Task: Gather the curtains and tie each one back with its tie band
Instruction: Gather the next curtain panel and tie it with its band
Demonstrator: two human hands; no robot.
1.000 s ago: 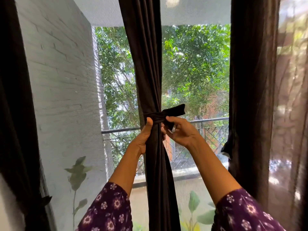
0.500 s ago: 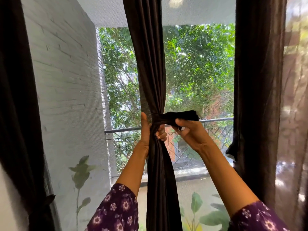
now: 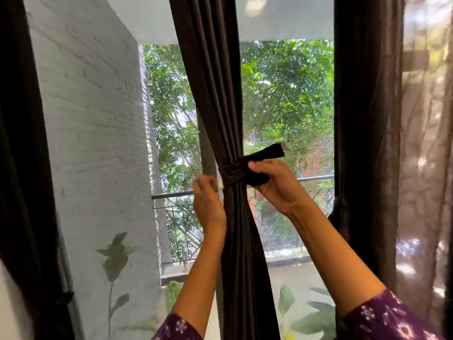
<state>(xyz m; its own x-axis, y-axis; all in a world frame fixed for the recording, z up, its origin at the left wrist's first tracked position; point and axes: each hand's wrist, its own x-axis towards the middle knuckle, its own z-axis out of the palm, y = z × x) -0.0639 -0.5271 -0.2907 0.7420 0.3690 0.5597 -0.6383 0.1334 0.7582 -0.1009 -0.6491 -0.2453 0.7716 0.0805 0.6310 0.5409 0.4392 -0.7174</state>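
A dark brown curtain (image 3: 215,99) hangs gathered in the middle of the window. A dark tie band (image 3: 235,169) is wrapped round it at mid height, and its free end (image 3: 268,153) sticks out to the right. My right hand (image 3: 272,185) pinches the band just right of the curtain. My left hand (image 3: 208,204) is at the curtain's left edge below the band, fingers loosely curled, holding nothing. Another dark curtain (image 3: 365,143) hangs at the right, one more (image 3: 22,168) at the far left.
A sheer curtain (image 3: 426,155) hangs at the far right. A mesh screen printed with leaves (image 3: 115,258) covers the window. Behind it are a white brick wall (image 3: 93,119), a balcony railing (image 3: 171,195) and trees.
My left hand has let go of the curtain under the band and slid to its left edge. My right hand has pulled the band's end to the right and tilted it upward.
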